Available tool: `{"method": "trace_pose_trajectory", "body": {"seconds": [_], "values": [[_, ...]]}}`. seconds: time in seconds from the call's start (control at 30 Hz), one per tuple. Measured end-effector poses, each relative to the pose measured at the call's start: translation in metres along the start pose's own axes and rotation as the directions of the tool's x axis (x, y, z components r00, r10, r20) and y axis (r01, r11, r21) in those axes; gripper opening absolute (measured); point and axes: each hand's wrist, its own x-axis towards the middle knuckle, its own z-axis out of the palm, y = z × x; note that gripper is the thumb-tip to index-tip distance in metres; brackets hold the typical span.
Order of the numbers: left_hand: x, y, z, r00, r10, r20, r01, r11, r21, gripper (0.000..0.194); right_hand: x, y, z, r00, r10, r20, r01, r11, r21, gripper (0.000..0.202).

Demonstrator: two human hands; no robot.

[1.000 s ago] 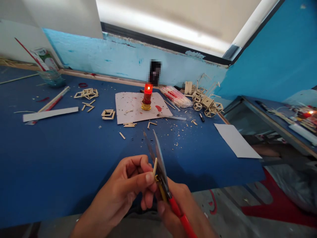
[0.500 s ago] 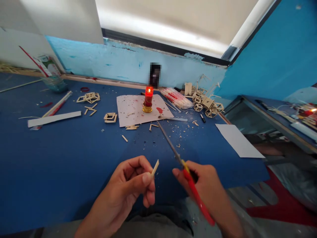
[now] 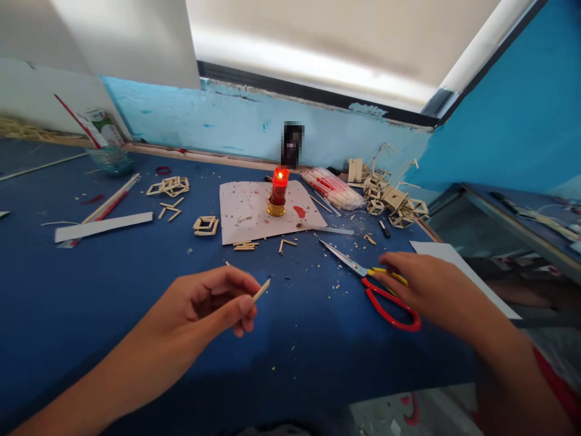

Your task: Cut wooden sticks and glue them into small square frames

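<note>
Blue tabletop (image 3: 145, 309) is strewn with scraps (image 3: 336, 286); a stick (image 3: 262, 290) is pinched by the left hand (image 3: 206, 321); scissors (image 3: 357, 268) are overlapped by the right hand (image 3: 426, 281), grip undeterminable.

On pointed silver metal scissors (image 3: 362, 270), red and yellow; on a slim wooden stick (image 3: 262, 290), plain tan; on a pale rectangular paper sheet (image 3: 242, 230), red blotches.
</note>
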Motion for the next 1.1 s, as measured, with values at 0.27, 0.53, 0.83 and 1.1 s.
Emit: {"method": "trace_pose_trajectory", "body": {"seconds": [0.27,0.53,0.83,1.1], "values": [[0.087,0.026,0.017,0.958,0.246,0.148,-0.255,0.966,0.044,0.018,0.082,-0.092,0.04,0.941,-0.337,0.026,0.155,0.5,0.852,0.014],[0.144,-0.009,-0.011,0.895,0.417,0.156,-0.442,0.786,0.433,0.013,0.117,-0.074,0.084,0.984,0.003,0.179,-0.179,0.067,0.982,0.026],[0.166,-0.038,-0.026,0.788,0.403,0.465,-0.613,0.456,0.645,0.021,0.115,-0.063,0.086,0.968,0.085,0.237,-0.235,-0.032,0.971,0.023],[0.165,-0.043,-0.023,0.747,0.423,0.513,-0.662,0.401,0.633,0.019,0.115,-0.061,0.089,0.968,0.011,0.25,-0.251,0.014,0.968,0.023]]}}
